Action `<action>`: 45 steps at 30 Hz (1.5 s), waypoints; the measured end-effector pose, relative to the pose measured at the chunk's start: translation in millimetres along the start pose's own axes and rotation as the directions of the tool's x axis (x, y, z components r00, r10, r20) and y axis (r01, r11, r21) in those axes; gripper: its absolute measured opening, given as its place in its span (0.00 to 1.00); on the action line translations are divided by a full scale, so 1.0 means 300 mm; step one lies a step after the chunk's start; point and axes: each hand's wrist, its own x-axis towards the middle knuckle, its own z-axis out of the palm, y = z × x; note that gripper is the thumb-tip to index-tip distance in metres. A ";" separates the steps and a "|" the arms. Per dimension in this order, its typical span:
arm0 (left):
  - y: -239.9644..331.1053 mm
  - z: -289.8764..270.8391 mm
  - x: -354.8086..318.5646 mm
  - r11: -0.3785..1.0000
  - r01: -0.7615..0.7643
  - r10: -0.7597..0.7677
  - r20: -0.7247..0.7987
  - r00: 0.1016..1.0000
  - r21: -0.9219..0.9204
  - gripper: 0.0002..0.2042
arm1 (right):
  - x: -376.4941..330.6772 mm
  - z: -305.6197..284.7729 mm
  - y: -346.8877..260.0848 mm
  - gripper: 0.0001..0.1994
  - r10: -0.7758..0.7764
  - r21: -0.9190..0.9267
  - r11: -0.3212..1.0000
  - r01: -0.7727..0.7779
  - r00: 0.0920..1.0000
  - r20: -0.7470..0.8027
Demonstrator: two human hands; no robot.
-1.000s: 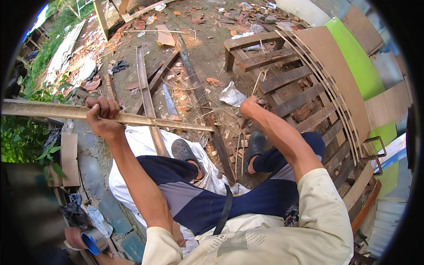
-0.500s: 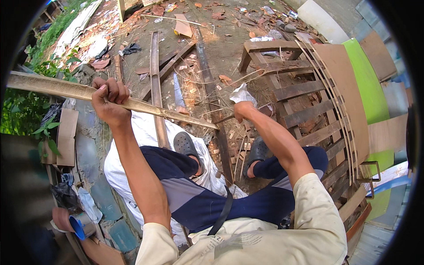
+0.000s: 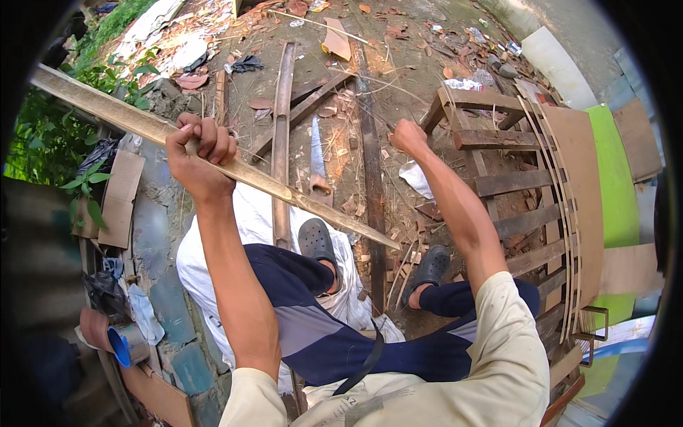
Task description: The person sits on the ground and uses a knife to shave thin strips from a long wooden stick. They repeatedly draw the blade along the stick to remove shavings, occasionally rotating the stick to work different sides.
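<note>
Landmark: split bamboo length [image 3: 284,191], pale and channelled, one; held slantwise above the ground, its right end lower in view.

- Left hand [image 3: 203,151]: closed round the split bamboo length, left of its middle; thumb on the near side.
- Right hand [image 3: 410,138]: fingers curled into a fist, beyond the right end of the split bamboo length and well apart from it. A thin dark implement [image 3: 390,127] shows beside the fist; most of it is hidden, and its kind cannot be told.
- Second split bamboo [image 3: 282,107]: on the ground, passing beneath the landmark.
- Handsaw [image 3: 317,151]: on the ground, just beyond the landmark, wooden handle toward it.
- Dark beam [image 3: 371,164]: on the ground, passing below the landmark's right end; whether they touch cannot be told.
- Slatted wooden frame [image 3: 516,183]: right of the landmark, well apart.
- White plastic scrap [image 3: 416,178]: beyond the landmark's right end, partly behind the right forearm.
- Grey clogs [image 3: 316,240], pair: one on the near side of the landmark, one right of its right end.
- White sheet [image 3: 203,274]: spread on the near side of the landmark.
</note>
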 end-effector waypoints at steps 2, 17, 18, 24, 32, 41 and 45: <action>0.002 -0.012 0.007 1.000 -0.005 0.006 -0.036 0.999 0.015 0.07 | -0.060 -0.128 -0.046 0.17 0.044 -0.136 0.991 0.002 0.942 0.332; -0.069 0.017 0.020 0.989 -0.147 0.142 0.154 0.978 0.026 0.08 | -0.776 -0.223 0.326 0.22 0.084 -0.036 0.996 -0.076 0.902 0.424; -0.067 0.026 0.019 0.988 -0.151 0.147 0.169 0.975 0.013 0.07 | -0.801 -0.238 0.308 0.22 0.088 0.020 0.994 -0.105 0.910 0.405; -0.078 0.086 -0.020 0.983 -0.181 0.174 0.137 0.975 0.040 0.06 | -1.026 -0.128 0.085 0.18 0.013 0.504 0.849 -0.158 0.961 0.278; -0.088 0.220 -0.137 0.980 -0.193 0.184 0.157 0.970 0.044 0.06 | -1.239 -0.067 -0.180 0.17 -0.128 0.827 0.561 0.044 0.991 0.034; -0.149 0.230 -0.153 0.967 -0.246 0.225 0.232 0.946 0.065 0.09 | -1.224 -0.029 -0.167 0.15 -0.101 0.878 0.472 0.072 0.994 -0.027; -0.161 0.242 -0.153 0.966 -0.246 0.223 0.233 0.947 0.075 0.11 | -1.229 -0.149 -0.201 0.16 -0.165 0.878 0.465 0.118 0.985 -0.045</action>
